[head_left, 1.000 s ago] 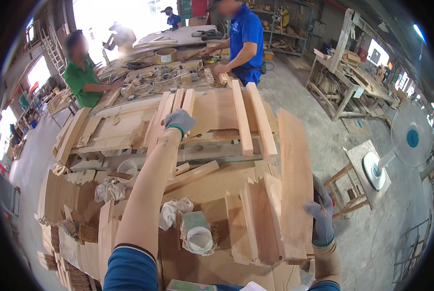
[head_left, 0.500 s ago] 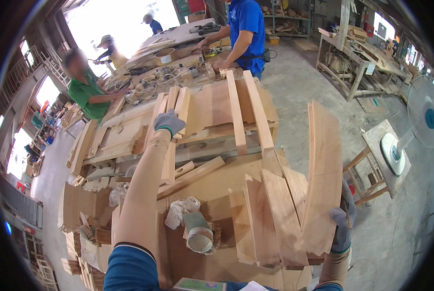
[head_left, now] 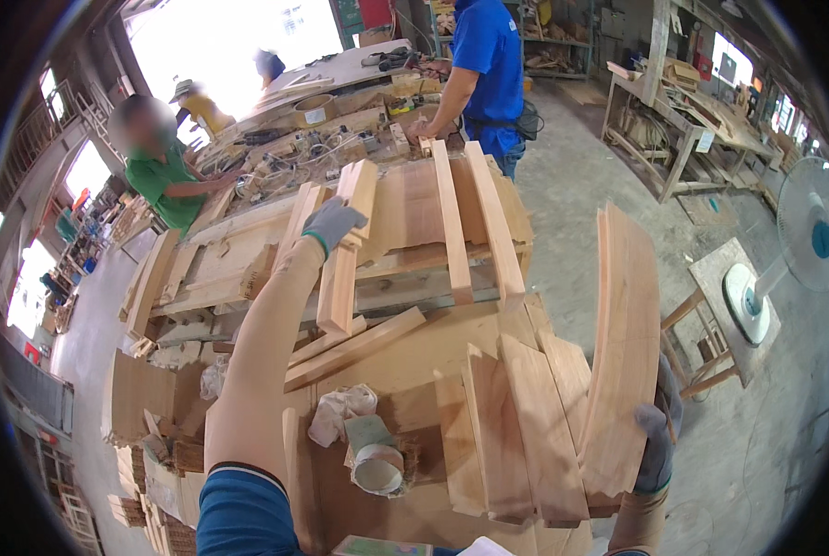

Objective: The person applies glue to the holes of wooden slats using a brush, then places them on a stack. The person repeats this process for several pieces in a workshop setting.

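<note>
My left hand point(head_left: 333, 224), in a grey glove, is stretched far forward with its fingers wrapped round light wooden bars point(head_left: 339, 292) held close together and tilted over the near edge of the worktop. At the right, my gloved right hand point(head_left: 657, 440) grips the lower end of curved wooden boards point(head_left: 626, 343), which stand nearly upright face to face. Beside them, several flat boards point(head_left: 530, 417) lean side by side. Two long bars point(head_left: 450, 222) lie across the worktop to the right of my left hand.
A tin can point(head_left: 377, 463) and crumpled white cloth point(head_left: 343, 414) sit on the cardboard surface point(head_left: 414, 361). Loose strips point(head_left: 364, 347) lie behind them. A person in blue point(head_left: 489, 83) and one in green point(head_left: 160, 181) work across the bench. A fan point(head_left: 808, 222) stands at right.
My left hand has moved slightly right, raising and turning the bars it grips. The curved boards in my right hand have shifted a little right. The person in blue has moved right.
</note>
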Demonstrator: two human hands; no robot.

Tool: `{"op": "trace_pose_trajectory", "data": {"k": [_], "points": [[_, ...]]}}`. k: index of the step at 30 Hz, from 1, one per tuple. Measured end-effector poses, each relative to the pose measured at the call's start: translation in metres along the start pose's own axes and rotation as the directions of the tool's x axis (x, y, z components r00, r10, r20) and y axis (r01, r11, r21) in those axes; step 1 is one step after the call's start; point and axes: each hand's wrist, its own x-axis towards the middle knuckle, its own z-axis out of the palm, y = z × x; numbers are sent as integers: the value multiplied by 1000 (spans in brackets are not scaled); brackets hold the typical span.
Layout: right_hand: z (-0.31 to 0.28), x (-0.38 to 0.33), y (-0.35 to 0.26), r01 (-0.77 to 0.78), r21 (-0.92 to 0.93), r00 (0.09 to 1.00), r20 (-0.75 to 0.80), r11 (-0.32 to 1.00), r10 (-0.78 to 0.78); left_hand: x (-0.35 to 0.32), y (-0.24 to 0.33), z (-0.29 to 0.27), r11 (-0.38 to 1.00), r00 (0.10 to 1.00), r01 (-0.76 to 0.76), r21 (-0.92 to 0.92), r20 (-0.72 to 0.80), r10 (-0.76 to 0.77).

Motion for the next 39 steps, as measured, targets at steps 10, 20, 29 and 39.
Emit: {"op": "trace_pose_trajectory", "data": {"k": [10,20,29,39], "points": [[7,0,7,-3,-114,1000,-23,994,1,33,36,70,912,987,-140,385,-15,158],[5,-3,13,-5,-167,1000,16,986,8,-5,-64,-31,765,956,139,629,-286,61],[31,2,10,22,-173,1000,-9,985,-24,29,-67,-39,956,984,-28,293,-160,78],[27,-2,11,-51,-139,998,37,989,56,42,-22,3,946,988,35,321,133,-82]]}}
